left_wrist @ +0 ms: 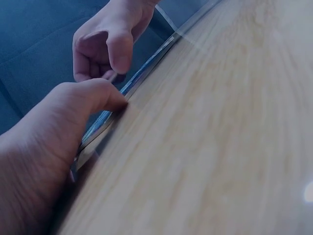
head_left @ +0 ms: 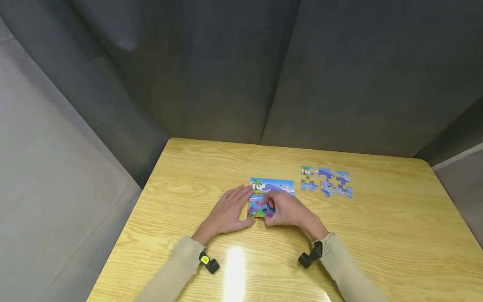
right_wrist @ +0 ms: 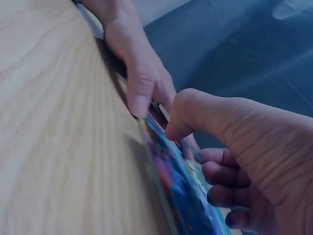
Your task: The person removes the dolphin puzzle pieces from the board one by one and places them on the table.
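Observation:
A picture puzzle board [head_left: 272,181] with a palm tree and a purple dolphin lies on the wooden table. Along its left side rests my left hand [head_left: 226,213], fingers extended and thumb at the near left corner. My right hand [head_left: 287,209] is over the board's lower right part, thumb and fingertips pinching a small puzzle piece that the hand mostly hides. In the left wrist view, a thin edge of that puzzle piece [left_wrist: 116,77] shows at the right thumb's tip. The right wrist view shows the colourful board [right_wrist: 186,196] beneath the right hand.
Right of the board, several puzzle pieces [head_left: 326,173] lie in two rows, some touching, with dolphin and palm parts on them. The wooden table [head_left: 392,218] reaches back to a dark grey curtain [head_left: 226,84]. Light glares off the table's front.

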The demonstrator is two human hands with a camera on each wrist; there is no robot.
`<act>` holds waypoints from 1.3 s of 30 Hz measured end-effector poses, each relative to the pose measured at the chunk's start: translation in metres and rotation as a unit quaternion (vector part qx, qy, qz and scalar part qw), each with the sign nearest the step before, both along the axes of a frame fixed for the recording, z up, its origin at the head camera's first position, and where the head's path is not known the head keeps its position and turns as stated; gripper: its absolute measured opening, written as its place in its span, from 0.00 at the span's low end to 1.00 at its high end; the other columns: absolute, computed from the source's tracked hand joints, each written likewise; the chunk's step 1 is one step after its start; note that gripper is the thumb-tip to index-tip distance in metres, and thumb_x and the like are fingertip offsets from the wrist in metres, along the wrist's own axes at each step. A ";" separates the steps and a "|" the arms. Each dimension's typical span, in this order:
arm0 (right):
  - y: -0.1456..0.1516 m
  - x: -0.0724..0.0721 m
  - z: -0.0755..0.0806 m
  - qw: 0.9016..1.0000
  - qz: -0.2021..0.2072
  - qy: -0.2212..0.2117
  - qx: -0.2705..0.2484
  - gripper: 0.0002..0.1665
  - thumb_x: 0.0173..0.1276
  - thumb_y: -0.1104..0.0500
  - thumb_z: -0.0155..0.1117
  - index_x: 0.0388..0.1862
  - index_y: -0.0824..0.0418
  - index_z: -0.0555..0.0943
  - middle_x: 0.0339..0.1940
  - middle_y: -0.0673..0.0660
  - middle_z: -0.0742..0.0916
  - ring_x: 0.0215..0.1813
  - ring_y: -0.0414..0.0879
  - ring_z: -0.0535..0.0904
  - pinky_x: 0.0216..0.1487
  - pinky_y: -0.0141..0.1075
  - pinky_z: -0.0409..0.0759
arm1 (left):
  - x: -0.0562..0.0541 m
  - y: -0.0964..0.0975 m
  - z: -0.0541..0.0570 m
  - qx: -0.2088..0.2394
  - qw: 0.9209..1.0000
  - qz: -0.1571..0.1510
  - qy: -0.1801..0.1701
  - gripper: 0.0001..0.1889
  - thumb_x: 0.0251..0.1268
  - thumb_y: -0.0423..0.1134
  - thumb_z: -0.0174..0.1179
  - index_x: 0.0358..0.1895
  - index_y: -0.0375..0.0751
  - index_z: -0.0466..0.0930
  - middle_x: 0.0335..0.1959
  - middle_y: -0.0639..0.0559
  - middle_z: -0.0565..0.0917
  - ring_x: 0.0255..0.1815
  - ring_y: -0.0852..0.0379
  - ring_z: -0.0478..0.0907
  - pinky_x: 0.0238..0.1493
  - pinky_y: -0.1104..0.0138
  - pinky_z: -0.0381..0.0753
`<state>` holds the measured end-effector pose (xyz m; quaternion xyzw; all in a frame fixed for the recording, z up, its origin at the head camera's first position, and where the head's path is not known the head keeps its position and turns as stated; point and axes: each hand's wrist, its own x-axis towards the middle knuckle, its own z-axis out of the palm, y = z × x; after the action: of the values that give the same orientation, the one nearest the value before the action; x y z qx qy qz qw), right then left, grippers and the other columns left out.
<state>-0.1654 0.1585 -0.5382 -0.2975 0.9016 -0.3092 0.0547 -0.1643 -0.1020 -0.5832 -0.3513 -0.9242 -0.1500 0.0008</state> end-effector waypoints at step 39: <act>0.136 0.007 -0.013 0.991 -0.121 -0.054 -0.011 0.23 0.56 0.63 0.75 0.51 0.64 0.79 0.26 0.51 0.76 0.25 0.39 0.67 0.32 0.34 0.68 | 0.002 0.001 -0.002 0.002 1.000 0.013 0.005 0.50 0.70 0.77 0.44 0.85 0.48 0.51 0.86 0.51 0.54 0.87 0.50 0.47 0.82 0.51 0.51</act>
<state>-0.1586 0.2947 -0.5517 -0.1695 0.9235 -0.3385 0.0621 -0.1627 -0.1007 -0.5854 -0.3396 -0.9285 -0.1502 0.0085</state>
